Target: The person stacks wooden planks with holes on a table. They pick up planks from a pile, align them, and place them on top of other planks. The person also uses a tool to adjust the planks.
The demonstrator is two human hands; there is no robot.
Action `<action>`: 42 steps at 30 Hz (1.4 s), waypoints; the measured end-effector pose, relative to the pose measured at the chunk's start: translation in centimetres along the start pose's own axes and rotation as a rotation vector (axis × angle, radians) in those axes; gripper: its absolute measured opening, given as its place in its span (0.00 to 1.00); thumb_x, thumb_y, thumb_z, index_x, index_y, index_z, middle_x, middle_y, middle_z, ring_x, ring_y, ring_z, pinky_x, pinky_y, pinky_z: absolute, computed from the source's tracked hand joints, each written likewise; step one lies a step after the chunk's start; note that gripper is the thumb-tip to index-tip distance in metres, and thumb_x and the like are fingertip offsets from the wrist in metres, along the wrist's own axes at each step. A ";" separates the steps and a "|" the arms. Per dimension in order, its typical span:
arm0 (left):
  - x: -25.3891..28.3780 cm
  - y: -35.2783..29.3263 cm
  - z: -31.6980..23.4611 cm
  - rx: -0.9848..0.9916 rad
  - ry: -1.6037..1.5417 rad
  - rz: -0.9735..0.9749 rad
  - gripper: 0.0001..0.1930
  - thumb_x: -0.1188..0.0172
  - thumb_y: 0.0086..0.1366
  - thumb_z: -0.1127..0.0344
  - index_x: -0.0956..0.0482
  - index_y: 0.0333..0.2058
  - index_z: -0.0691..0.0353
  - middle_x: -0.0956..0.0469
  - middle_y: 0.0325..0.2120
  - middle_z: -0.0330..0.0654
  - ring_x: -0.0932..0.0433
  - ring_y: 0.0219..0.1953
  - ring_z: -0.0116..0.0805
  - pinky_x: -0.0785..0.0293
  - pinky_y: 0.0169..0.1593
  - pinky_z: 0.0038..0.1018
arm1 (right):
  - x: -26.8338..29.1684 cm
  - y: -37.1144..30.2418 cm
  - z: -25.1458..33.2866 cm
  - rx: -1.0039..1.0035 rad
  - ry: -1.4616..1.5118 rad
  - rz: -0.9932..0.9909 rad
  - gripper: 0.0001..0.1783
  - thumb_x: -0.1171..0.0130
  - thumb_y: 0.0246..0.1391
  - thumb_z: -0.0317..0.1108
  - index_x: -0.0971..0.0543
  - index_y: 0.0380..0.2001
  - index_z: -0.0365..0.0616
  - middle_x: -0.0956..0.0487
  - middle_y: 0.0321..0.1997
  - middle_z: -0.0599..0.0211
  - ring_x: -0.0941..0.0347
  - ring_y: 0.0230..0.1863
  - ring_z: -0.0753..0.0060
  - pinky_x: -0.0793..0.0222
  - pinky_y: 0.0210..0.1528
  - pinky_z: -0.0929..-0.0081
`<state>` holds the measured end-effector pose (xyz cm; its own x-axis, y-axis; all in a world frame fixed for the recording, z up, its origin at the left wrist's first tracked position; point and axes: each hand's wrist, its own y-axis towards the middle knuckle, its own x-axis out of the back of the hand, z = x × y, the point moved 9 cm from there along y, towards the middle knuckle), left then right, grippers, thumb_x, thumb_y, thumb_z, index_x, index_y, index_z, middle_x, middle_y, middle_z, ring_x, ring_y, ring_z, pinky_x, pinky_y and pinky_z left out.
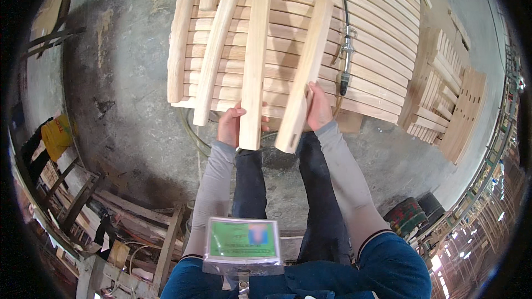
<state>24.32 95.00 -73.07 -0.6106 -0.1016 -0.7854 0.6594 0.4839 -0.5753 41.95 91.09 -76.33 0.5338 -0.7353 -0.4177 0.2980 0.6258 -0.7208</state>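
- Badge holder [243, 242], clear plastic with a green card inside, hangs at the person's chest at the near edge, between the blue cuffs and grey sleeves.
- Both forearms reach forward over the dark trousers, elbows wide, wrists drawn in toward each other.
- Left hand [230, 124] is closed around the near end of an upright curved slat [254, 63], thumb on its left edge.
- Right hand [318, 108] is clamped on the right edge of a second slat [303, 77], which tilts to the right and has a slot cut near its lower end.
- Both slats rest their far ends on the wide stack of curved slats [366, 39] beyond the hands.
- An air tool [346, 50] with its hose lies on that stack, just right of the tilted slat.
- Far right, slotted wooden parts [449, 105] lie on the concrete floor [127, 77].
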 end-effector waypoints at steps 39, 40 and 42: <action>6.5 -2.5 -1.9 0.047 0.276 -0.252 0.20 0.55 0.60 0.62 0.36 0.48 0.67 0.28 0.38 0.46 0.26 0.37 0.36 0.24 0.35 0.33 | -3.9 1.5 -0.6 0.535 -1.474 -0.133 0.48 0.35 0.31 0.45 0.43 0.52 0.28 0.31 0.43 0.43 0.36 0.46 0.46 0.41 0.50 0.60; 5.9 -2.3 -1.4 0.005 0.219 -0.239 0.19 0.55 0.61 0.60 0.36 0.47 0.66 0.27 0.37 0.46 0.26 0.36 0.36 0.24 0.35 0.33 | -3.6 1.6 -0.6 0.499 -1.465 -0.123 0.48 0.35 0.31 0.45 0.43 0.53 0.28 0.31 0.43 0.42 0.36 0.46 0.46 0.41 0.50 0.60; 5.7 -1.9 0.1 -0.053 0.161 -0.316 0.20 0.56 0.63 0.56 0.34 0.46 0.65 0.26 0.35 0.46 0.25 0.33 0.36 0.24 0.35 0.34 | -3.5 1.7 -0.6 0.479 -1.454 -0.110 0.48 0.35 0.31 0.45 0.43 0.53 0.28 0.31 0.43 0.42 0.36 0.46 0.46 0.41 0.49 0.59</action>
<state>19.65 93.42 -76.52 -0.8448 -0.1169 -0.5221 0.4062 0.4951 -0.7681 40.06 94.56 -76.39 0.6955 -0.0780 0.7143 0.4534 0.8189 -0.3520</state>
